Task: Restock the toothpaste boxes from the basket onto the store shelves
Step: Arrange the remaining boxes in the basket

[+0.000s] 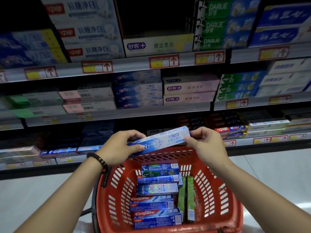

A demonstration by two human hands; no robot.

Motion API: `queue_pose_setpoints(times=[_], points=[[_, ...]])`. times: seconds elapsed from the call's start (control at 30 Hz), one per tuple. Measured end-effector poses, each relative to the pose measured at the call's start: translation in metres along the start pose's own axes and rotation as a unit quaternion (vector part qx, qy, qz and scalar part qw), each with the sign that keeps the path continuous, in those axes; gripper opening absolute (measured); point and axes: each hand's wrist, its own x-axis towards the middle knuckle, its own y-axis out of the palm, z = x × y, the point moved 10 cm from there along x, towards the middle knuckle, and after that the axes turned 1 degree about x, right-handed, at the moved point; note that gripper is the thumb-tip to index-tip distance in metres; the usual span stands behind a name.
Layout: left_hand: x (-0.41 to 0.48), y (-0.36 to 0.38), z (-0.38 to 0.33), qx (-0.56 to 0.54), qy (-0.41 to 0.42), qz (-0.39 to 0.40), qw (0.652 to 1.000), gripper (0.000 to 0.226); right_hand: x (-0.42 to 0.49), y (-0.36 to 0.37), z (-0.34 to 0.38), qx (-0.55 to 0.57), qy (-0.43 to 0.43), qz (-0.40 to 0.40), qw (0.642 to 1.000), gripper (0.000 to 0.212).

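A blue-and-white Crest toothpaste box is held level above the red basket, tilted up to the right. My left hand grips its left end, and my right hand pinches its right end. Inside the basket lie several more boxes, among them two Colgate boxes and green boxes standing on edge. A stack of matching Crest boxes sits on the middle shelf straight ahead.
Shelves filled with toothpaste boxes span the whole view, with red-and-yellow price tags on their rails. A dark gap opens above a single white box on the upper shelf. Pale floor lies to either side of the basket.
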Motion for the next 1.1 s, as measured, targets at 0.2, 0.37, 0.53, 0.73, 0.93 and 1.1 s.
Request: queue_pose_setpoints(times=[0.2,0.37,0.53,0.73,0.93,1.1], points=[[-0.001,-0.018,-0.001,-0.072,-0.014,-0.092,0.993,0.029,-0.003,-0.002,0.004,0.085,0.031,-0.019,0.996,0.004],[-0.006,-0.025,0.008,-0.237,-0.081,-0.169,0.953,0.045,-0.003,0.001,0.004,0.184,0.064,-0.039,0.98,0.003],[-0.007,-0.025,0.018,-0.342,-0.116,-0.213,0.908,0.045,0.0,-0.001,0.012,0.198,0.053,-0.069,0.976,0.005],[-0.009,-0.028,0.028,-0.374,-0.144,-0.263,0.878,0.032,0.003,0.004,0.014,0.201,0.047,-0.086,0.975,0.007],[-0.011,-0.036,0.029,-0.399,-0.134,-0.289,0.86,0.025,0.009,0.012,0.017,0.207,0.042,-0.089,0.974,0.008],[-0.013,-0.044,0.025,-0.396,-0.119,-0.312,0.855,0.018,0.013,0.016,0.026,0.202,0.02,-0.098,0.974,0.009]])
